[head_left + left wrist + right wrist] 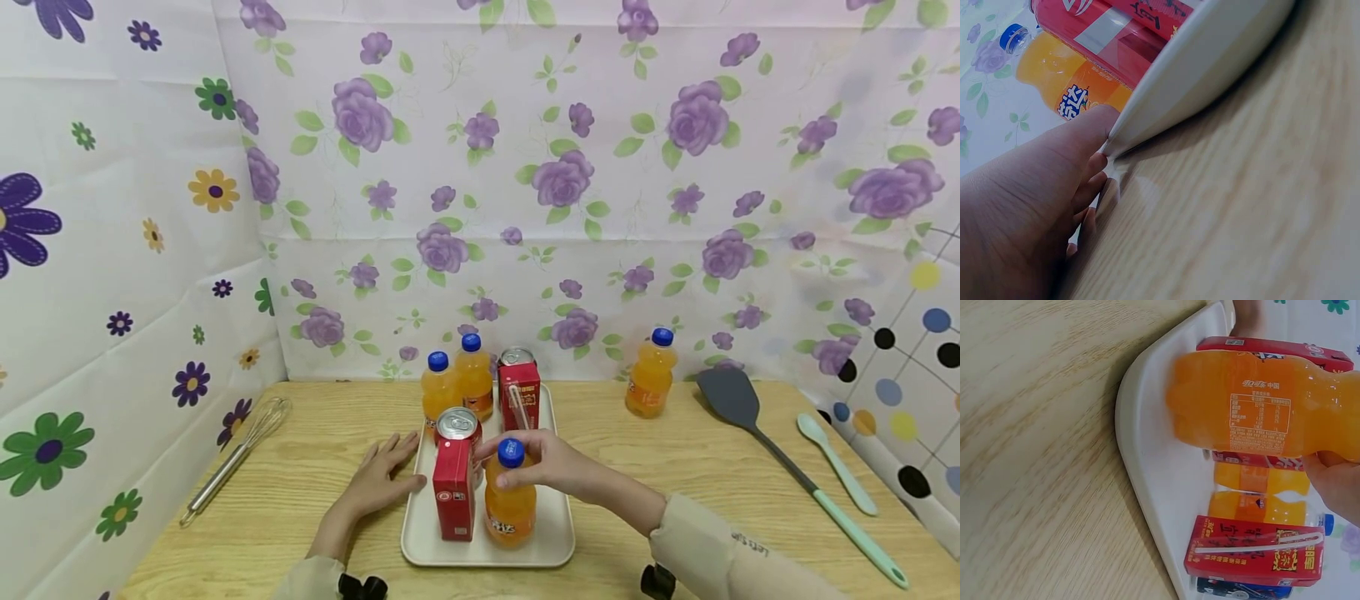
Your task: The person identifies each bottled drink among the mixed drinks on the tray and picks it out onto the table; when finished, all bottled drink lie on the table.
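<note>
Right hand (553,461) apparently partly behind bottle (512,502)

At the front of the cream rectangular tray (487,557), a clear plastic bottle of orange drink (1229,403) reads "中国"; at its back left, a matching blue-capped bottle (1047,62) reads "芬达"; right of it, a beige fabric sleeve (720,550) begins "Lets".

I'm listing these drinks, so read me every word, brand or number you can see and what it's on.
"芬达": orange bottle near a red can.
"中国": held bottle in the right hand; stylised script before it looks like "可口可乐".
Held bottle's boxed print: too small.
Red box with straw: too blurred to be sure.
Right sleeve: dark lettering, too blurred.
Other print: too small, blurred or cut off.
</note>
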A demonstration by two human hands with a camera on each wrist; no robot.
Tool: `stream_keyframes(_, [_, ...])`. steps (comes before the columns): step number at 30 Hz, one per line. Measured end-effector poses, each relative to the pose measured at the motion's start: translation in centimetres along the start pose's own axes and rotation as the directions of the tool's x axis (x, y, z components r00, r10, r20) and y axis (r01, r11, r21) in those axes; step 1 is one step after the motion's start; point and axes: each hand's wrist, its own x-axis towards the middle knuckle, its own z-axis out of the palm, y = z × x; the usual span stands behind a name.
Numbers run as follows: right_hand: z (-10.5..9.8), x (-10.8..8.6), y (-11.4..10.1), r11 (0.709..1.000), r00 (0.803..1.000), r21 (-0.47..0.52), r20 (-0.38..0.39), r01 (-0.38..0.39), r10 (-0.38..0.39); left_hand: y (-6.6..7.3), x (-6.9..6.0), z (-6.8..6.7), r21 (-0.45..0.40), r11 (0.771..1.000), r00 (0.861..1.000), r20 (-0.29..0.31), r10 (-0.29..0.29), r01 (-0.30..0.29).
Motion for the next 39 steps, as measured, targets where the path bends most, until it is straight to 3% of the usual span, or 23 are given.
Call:
stream_keyframes(6, [-0.1, 0.1, 0.1, 1.0, 1.0, -0.026, -0.002, -0.016, 0.016, -0.1, 0.0, 0.0, 0.002, 1.0, 1.0, 0.001, -0.005, 0.005])
stream_keyframes(20, [0.1, 0.1, 0.1, 0.993, 0.995, -0.092, -0.053, 0.074, -0.079, -0.1, 0.0, -0.1, 0.001, 1.0, 1.0, -0.003, -0.003, 0.003])
stream_keyframes(27, [0.2, 0.2, 0.0, 0.987, 0.992, -0.139, -0.094, 0.074, -0.088, -0.1, -0.1, 0.0, 0.001, 1.0, 1.0, 0.003, 0.0, 0.0])
stream_keyframes(39, [-1.6, -1.0, -3.7, 0.978, 0.978, -0.201, -0.186, 0.061, -0.099, -0.2, -0.1, 0.0, 0.007, 1.0, 1.0, 0.003, -0.002, 0.002])
